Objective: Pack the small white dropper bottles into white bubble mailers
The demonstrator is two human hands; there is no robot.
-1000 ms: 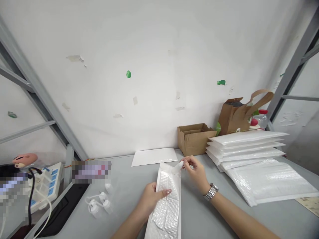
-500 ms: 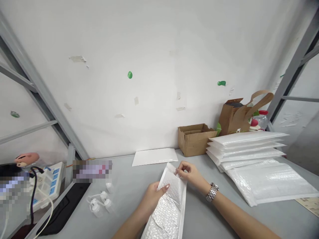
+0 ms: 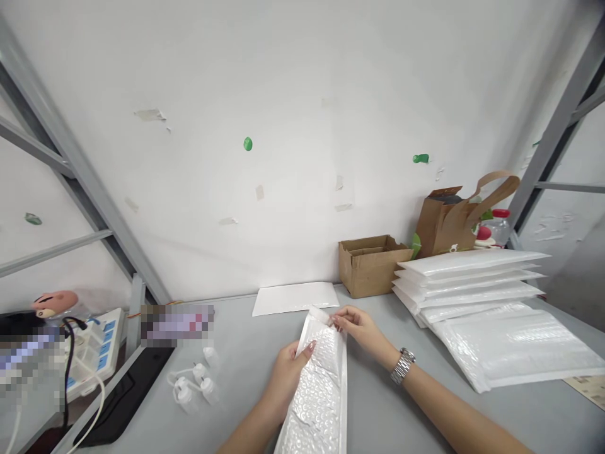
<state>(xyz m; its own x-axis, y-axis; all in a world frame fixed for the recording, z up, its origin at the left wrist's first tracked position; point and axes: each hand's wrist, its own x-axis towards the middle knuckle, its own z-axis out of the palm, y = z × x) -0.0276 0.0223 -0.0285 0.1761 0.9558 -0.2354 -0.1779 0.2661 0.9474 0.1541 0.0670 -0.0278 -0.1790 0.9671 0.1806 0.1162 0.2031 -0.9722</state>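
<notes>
While gripped at its left edge by left hand (image 3: 289, 372) and pinched at top flap by right hand (image 3: 355, 325), bubble mailer (image 3: 319, 391) over grey tabletop (image 3: 246, 353); open room ahead, small bottles (image 3: 191, 388) left, mailer stack (image 3: 477, 296) right.

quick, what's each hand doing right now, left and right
Left hand: closed on the left edge of the white bubble-lined padded mailer.
Right hand: fingertips pinching the mailer's top flap.

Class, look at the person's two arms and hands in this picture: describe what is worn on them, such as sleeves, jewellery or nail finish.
Both forearms are bare, with no sleeves in view and no gloves. The right hand has a silver metal link watch on its wrist. The left hand wears no watch or bracelet that shows; its nails look long and glossy. No rings can be made out on either hand.
</notes>
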